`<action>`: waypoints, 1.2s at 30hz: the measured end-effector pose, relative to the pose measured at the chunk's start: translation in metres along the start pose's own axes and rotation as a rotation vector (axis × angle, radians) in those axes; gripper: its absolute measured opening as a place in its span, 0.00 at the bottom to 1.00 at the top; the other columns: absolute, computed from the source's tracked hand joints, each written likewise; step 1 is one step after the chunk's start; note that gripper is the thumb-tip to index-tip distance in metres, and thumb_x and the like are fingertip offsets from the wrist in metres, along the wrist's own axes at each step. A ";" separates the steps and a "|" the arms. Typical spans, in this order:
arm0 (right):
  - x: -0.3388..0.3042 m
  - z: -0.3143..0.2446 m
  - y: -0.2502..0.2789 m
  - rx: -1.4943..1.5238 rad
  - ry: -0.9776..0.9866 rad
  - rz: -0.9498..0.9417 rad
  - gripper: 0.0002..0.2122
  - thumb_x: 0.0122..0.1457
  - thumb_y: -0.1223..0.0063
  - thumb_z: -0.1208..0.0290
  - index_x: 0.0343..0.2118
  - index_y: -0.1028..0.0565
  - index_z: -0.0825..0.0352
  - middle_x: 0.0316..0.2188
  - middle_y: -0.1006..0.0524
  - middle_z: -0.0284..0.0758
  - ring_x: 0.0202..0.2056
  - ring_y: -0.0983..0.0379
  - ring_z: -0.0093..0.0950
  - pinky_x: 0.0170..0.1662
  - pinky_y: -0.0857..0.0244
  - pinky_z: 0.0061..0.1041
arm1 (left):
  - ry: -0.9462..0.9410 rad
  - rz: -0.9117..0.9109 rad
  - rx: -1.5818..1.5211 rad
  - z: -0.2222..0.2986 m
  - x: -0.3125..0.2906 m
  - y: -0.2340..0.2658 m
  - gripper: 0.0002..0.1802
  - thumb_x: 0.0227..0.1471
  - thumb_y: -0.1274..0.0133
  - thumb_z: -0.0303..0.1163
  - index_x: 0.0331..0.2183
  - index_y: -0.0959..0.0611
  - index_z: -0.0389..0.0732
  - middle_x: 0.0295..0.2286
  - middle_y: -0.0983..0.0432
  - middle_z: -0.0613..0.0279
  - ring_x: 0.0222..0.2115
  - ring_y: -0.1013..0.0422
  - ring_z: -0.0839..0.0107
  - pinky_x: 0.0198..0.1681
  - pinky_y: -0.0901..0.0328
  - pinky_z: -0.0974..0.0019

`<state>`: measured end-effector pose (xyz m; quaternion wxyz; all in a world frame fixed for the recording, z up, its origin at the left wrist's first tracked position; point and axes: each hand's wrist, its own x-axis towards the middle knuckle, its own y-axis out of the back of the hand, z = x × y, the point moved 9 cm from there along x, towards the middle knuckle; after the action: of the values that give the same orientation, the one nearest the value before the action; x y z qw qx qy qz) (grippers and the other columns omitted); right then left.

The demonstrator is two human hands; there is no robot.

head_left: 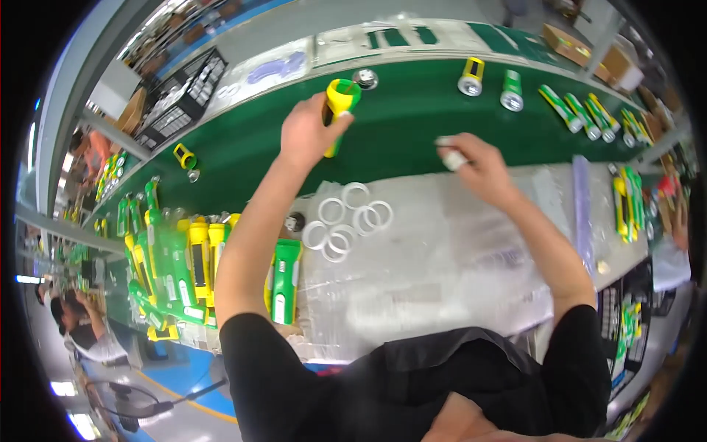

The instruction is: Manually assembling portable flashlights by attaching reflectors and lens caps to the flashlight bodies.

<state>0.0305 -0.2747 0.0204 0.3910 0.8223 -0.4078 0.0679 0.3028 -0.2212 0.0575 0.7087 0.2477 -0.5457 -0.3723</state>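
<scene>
Above the green belt, my left hand point(305, 132) is closed round a yellow and green flashlight body point(343, 92), held upright with its wide mouth up. A thin reddish wire shows at that mouth. Just beside it is a round silver and white lamp head point(364, 79); whether a wire joins the two I cannot make out. My right hand point(477, 166) hovers over the belt's near edge, its fingers curled toward the thumb. White covering shows at its fingertips, and blur hides whether anything small is between them. Several white rings point(356, 195) lie on the plastic-covered bench between my arms.
Many green and yellow flashlights point(199, 258) are piled left of my left arm. More flashlights point(511, 90) lie on the belt at right. A black crate point(184, 99) stands beyond the belt at left. A rolled purple sheet point(582, 210) lies at the bench's right.
</scene>
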 end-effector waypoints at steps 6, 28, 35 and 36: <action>-0.069 -0.058 0.006 0.466 -0.306 0.201 0.26 0.56 0.37 0.62 0.53 0.31 0.69 0.42 0.25 0.37 0.44 0.27 0.26 0.47 0.31 0.28 | -0.078 -0.139 -0.494 0.187 -0.091 0.006 0.25 0.41 0.32 0.44 0.37 0.21 0.38 0.29 0.22 0.57 0.30 0.24 0.61 0.34 0.30 0.61; -0.251 -0.100 -0.010 0.556 -0.428 -0.086 0.19 0.61 0.43 0.65 0.50 0.32 0.71 0.39 0.26 0.35 0.39 0.26 0.23 0.44 0.31 0.24 | -0.346 -0.208 -0.980 0.313 -0.208 0.020 0.29 0.65 0.67 0.49 0.37 0.18 0.37 0.39 0.22 0.54 0.42 0.27 0.54 0.47 0.35 0.58; -0.264 -0.084 -0.003 0.788 -0.388 0.227 0.19 0.64 0.48 0.61 0.51 0.34 0.70 0.38 0.26 0.35 0.37 0.27 0.24 0.40 0.31 0.26 | -0.417 -0.193 -0.846 0.333 -0.214 0.006 0.26 0.64 0.65 0.46 0.47 0.21 0.37 0.45 0.24 0.51 0.51 0.31 0.53 0.56 0.42 0.57; -0.265 -0.082 0.002 0.789 -0.388 0.229 0.19 0.64 0.48 0.61 0.51 0.34 0.70 0.38 0.26 0.35 0.37 0.27 0.24 0.40 0.31 0.26 | -0.418 -0.194 -0.846 0.335 -0.213 0.003 0.26 0.64 0.65 0.46 0.47 0.21 0.37 0.45 0.24 0.51 0.51 0.31 0.53 0.56 0.42 0.57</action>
<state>-0.1278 -0.0543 -0.0364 -0.0460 0.8556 -0.5048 0.1053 -0.0445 -0.0309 0.0287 0.5845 -0.0927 -0.4513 -0.6679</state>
